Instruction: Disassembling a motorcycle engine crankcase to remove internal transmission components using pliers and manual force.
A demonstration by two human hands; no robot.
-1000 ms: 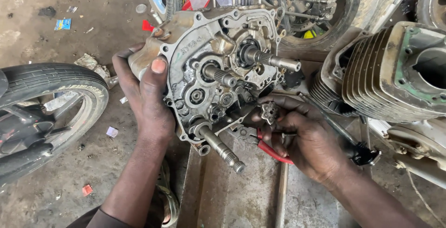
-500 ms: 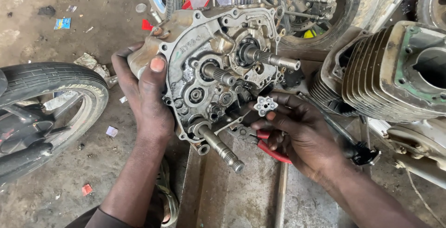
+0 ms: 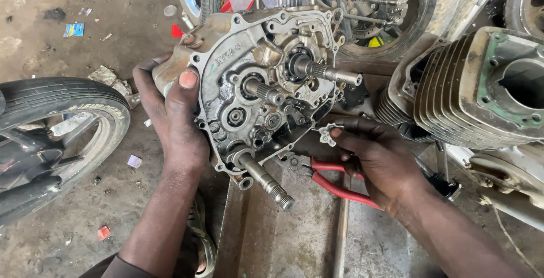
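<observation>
a: crankcase half [image 3: 255, 85], grimy and open-faced, stands tilted at the centre; the left hand [image 3: 175, 125] grips its 9 o'clock edge, thumb over the rim.

b: and the right hand [image 3: 379, 165]?

a: at 4 o'clock of the case, fingers pinched on a small star-shaped plate [image 3: 327, 133] just off the casing, red-handled pliers [image 3: 334, 182] tucked under the palm.

b: progress?

a: cover's off, shafts [image 3: 266, 179] bare. i'd judge the plate unseated; plenty left inside.
</observation>
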